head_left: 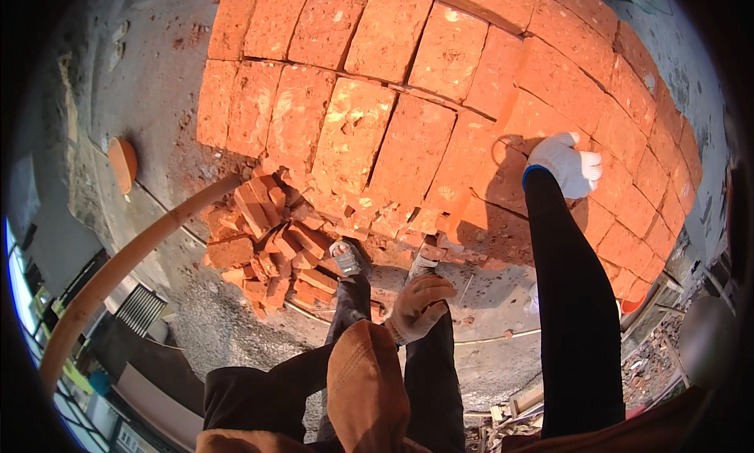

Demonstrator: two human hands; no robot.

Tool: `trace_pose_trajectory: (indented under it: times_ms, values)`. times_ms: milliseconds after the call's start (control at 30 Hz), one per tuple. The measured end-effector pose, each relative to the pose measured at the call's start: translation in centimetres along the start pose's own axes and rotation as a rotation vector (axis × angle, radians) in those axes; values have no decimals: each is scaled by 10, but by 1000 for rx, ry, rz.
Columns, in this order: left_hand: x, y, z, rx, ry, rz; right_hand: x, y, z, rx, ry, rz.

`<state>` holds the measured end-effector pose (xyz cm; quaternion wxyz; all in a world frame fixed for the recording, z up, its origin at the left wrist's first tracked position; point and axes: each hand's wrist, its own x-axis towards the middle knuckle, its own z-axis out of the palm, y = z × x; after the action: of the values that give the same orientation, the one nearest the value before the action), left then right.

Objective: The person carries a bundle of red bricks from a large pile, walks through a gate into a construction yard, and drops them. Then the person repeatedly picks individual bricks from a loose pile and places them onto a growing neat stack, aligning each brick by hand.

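My right hand (567,166), in a white knit glove with a blue cuff, is over the right part of a large stack of orange-red bricks (420,143). Its thumb stands apart from the bent fingers and I see nothing held; whether it touches the brick below I cannot tell. Low in front of my legs hangs my left hand (418,308), wearing an orange-dusted glove. The fingers curve loosely, with a gap to the thumb and no object visible between them. The bricks lie close together in rows, and my arm's shadow falls across them.
A heap of broken bricks (275,245) lies left of my feet, against the stack. A long wooden pole (133,268) slants across the left side. Farther left is an orange bowl-like container (122,164). Rubble and wooden pieces (667,355) lie at the lower right.
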<state>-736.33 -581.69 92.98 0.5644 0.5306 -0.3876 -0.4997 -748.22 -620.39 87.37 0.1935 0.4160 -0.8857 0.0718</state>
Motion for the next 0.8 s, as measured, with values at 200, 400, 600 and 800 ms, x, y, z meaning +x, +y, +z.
trace_pose_trajectory:
  times_ms: [200, 400, 600, 800]
  values:
    - [-207, -65, -33, 46, 467, -593, 19, -19, 10, -39, -129, 159]
    - [-297, -148, -107, -41, 1391, -756, -3, -24, 20, 133, -244, -19]
    - [-393, -145, -96, -139, 1448, -713, 12, 16, -31, 451, -673, 57]
    - [-492, -138, -128, -53, 1452, -880, -257, 137, -168, 938, -728, -1184]
